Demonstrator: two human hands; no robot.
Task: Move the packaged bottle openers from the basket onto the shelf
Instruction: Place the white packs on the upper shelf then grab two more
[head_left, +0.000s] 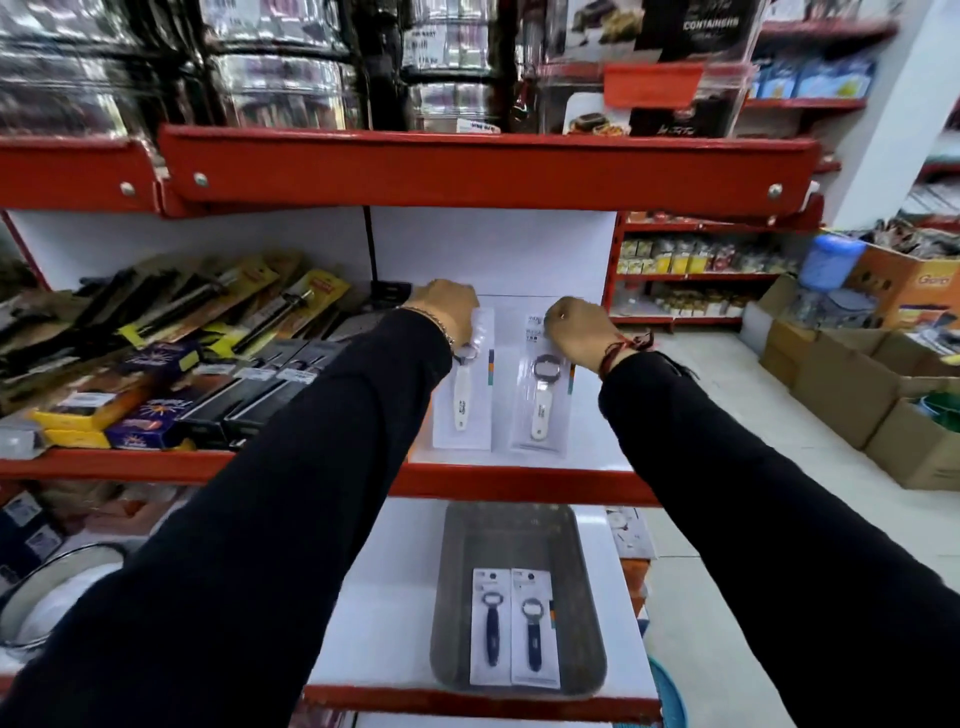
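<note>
Reaching onto the white shelf (597, 415), your left hand (447, 306) and right hand (576, 325) each pinch the top of a white-handled packaged opener (462, 395) (543, 400), lying side by side; two blue-handled openers (491, 629) (534, 631) remain below in the grey basket (587, 597).

A retail shop, red-edged display shelves (488, 166) stocked with carded kitchen tools (171, 332), price-tagged steel containers (291, 88), grocery packets (696, 257) on far racks, cardboard stock cartons (831, 384) on the floor.
</note>
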